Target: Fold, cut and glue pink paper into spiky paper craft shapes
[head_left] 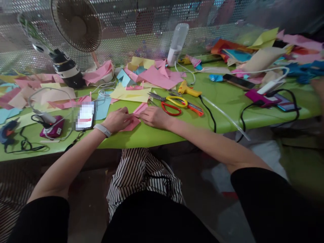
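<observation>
A folded piece of pink paper (pixel 132 125) lies on the green tabletop near its front edge. My left hand (pixel 118 118), with a pale band on the wrist, has its fingers curled down onto the paper's left part. From the other side, the bent fingers of my right hand (pixel 155 116) press together on its upper right edge. Part of the paper is hidden under both hands. Just beyond my right hand lie scissors (pixel 170 112) with one red and one yellow handle, beside a red-orange box cutter (pixel 195 109). A yellow glue gun (pixel 188 89) rests behind them.
Left of my hands lies a lit phone (pixel 85 116), then a purple power block (pixel 56 128) and a dark glue gun (pixel 8 131). Loose coloured paper (pixel 158 77) covers the back. A fan (pixel 77 25), black bottle (pixel 68 72) and another purple block (pixel 262 98) with cables stand around.
</observation>
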A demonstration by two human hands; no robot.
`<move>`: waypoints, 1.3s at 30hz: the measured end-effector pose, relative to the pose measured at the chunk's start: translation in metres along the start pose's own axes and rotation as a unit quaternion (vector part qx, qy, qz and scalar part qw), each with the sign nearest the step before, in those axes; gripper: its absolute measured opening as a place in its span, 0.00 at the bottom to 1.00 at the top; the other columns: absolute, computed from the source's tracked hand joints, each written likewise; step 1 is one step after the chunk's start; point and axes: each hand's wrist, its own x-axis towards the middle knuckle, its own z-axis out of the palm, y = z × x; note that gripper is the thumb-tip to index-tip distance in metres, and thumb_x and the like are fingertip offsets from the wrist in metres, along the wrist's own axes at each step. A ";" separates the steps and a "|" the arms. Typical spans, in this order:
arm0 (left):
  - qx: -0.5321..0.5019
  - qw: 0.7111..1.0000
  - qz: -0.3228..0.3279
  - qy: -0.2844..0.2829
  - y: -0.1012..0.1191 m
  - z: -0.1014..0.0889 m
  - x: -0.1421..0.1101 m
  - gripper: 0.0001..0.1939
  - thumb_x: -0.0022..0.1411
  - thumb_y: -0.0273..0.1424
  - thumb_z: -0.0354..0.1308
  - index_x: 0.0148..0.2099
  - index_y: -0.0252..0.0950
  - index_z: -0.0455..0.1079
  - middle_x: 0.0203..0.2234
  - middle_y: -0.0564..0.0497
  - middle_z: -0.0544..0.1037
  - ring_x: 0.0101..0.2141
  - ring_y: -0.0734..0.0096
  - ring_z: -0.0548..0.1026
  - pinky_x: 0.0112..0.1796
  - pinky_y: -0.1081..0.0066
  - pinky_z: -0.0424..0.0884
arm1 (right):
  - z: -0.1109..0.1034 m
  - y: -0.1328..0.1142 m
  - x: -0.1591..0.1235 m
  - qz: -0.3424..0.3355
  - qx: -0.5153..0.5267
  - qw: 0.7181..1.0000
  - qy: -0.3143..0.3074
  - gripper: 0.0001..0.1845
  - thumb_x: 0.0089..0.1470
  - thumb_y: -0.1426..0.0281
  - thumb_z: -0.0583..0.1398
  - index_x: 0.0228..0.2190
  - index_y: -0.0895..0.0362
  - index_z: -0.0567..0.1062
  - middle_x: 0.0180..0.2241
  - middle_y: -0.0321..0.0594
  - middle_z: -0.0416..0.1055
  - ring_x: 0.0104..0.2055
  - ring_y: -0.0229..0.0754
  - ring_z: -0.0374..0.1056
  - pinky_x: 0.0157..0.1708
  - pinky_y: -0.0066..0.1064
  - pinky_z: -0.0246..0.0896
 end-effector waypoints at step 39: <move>-0.768 0.607 -0.199 -0.042 -0.021 -0.019 -0.002 0.08 0.55 0.32 0.70 0.35 0.33 0.80 0.24 0.50 0.80 0.21 0.80 0.73 0.21 0.81 0.67 | -0.021 -0.004 0.013 -0.003 0.051 0.981 0.189 0.13 0.64 0.70 0.57 0.45 0.46 0.79 0.49 0.39 0.74 0.55 0.45 0.65 0.52 0.42 0.65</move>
